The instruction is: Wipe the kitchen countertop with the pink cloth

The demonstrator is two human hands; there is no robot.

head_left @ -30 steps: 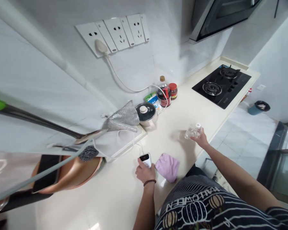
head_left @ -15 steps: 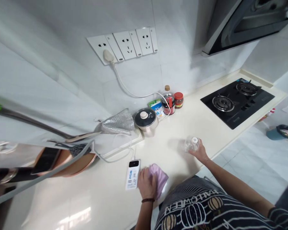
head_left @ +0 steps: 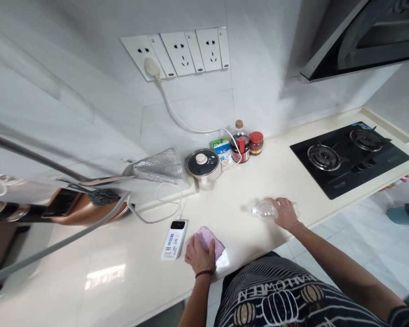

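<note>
My left hand (head_left: 200, 255) rests on a folded purple cloth (head_left: 214, 241) near the counter's front edge, its fingers curled over the cloth. Just to the left of it lies a white power bank (head_left: 175, 240) with a dark display and a cable plugged in at the top. Further right, my right hand (head_left: 285, 212) is wrapped over a clear plastic bottle (head_left: 266, 209). The bottle is on its side with its neck pointing left, and its far end shows beyond my fingers.
An electric pot (head_left: 204, 170) stands by the wall, beside seasoning packets (head_left: 224, 153), a dark bottle (head_left: 240, 144) and a red-lidded jar (head_left: 256, 143). At right is a gas hob (head_left: 347, 159). A copper-coloured pan (head_left: 83, 211) and a grey hose (head_left: 57, 247) occupy the left.
My right hand has tipped the bottle from upright onto its side, neck to the left. The cloth under my left hand lies flatter, and the hand has shifted slightly away from the power bank.
</note>
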